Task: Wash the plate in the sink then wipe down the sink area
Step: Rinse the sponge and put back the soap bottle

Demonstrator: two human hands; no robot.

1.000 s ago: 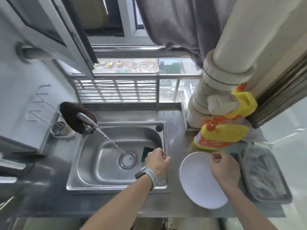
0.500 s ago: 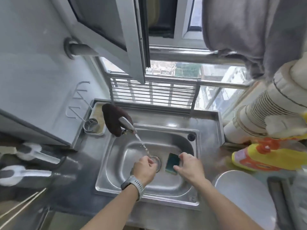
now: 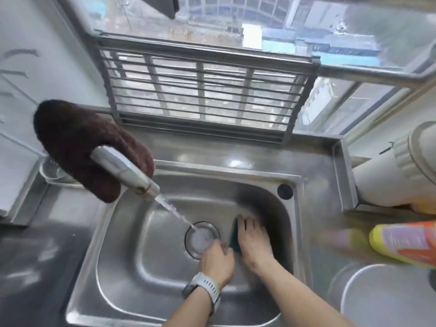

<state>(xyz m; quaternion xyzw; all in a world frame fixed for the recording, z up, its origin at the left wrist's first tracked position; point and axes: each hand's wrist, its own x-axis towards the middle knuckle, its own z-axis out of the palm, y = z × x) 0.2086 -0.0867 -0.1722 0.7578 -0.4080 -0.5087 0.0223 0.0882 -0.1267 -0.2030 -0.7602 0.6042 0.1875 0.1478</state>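
Note:
The steel sink (image 3: 132, 256) fills the middle of the view. Water runs from the tap (image 3: 125, 171) onto the drain (image 3: 201, 239). My right hand (image 3: 253, 241) is down in the basin right of the drain and grips a green sponge (image 3: 234, 239) standing on edge against its thumb side. My left hand (image 3: 217, 258), with a grey watch on the wrist, sits with curled fingers just below the drain, up against the sponge's near end; blur hides whether it holds anything. The white plate (image 3: 389, 296) lies on the counter at the lower right, apart from both hands.
A brown cloth (image 3: 70, 142) hangs over the tap. A yellow and orange bottle (image 3: 405, 244) lies right of the sink above the plate. A white pipe (image 3: 391, 178) stands at the far right, a metal rack (image 3: 203, 95) behind the sink, a small holder (image 3: 54, 173) at the left.
My right hand left the plate, reached into the sink and took the sponge. My left hand moved from the sink's front rim to the drain. The view swung left and closer.

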